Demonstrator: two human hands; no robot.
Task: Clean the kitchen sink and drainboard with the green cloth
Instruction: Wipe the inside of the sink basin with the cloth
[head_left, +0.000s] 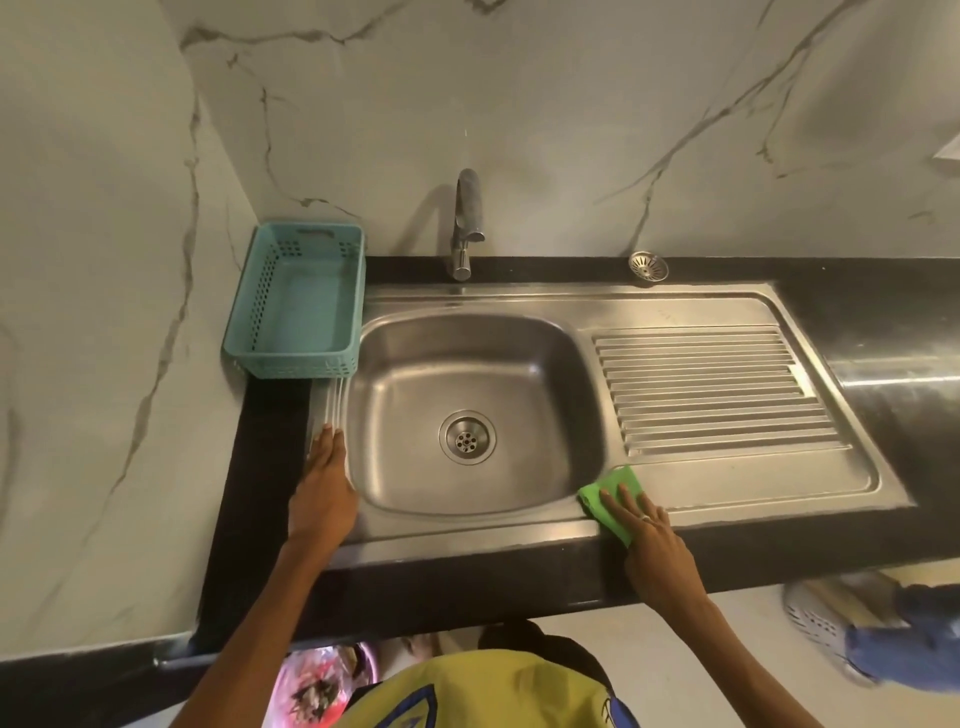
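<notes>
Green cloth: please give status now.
Right hand flat on green cloth, front rim by drainboard. Left hand open on sink rim. Nothing in the way.

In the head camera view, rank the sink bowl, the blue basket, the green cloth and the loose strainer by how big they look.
1. sink bowl
2. blue basket
3. green cloth, partly under the right hand
4. loose strainer

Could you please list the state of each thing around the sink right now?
green cloth: folded, pressed flat under the right hand at the drainboard's front edge
left hand: flat on the sink's left rim, holding nothing
sink: basin empty, drain uncovered
faucet: no water running
blue basket: empty
strainer: out of the drain, behind the drainboard
</notes>
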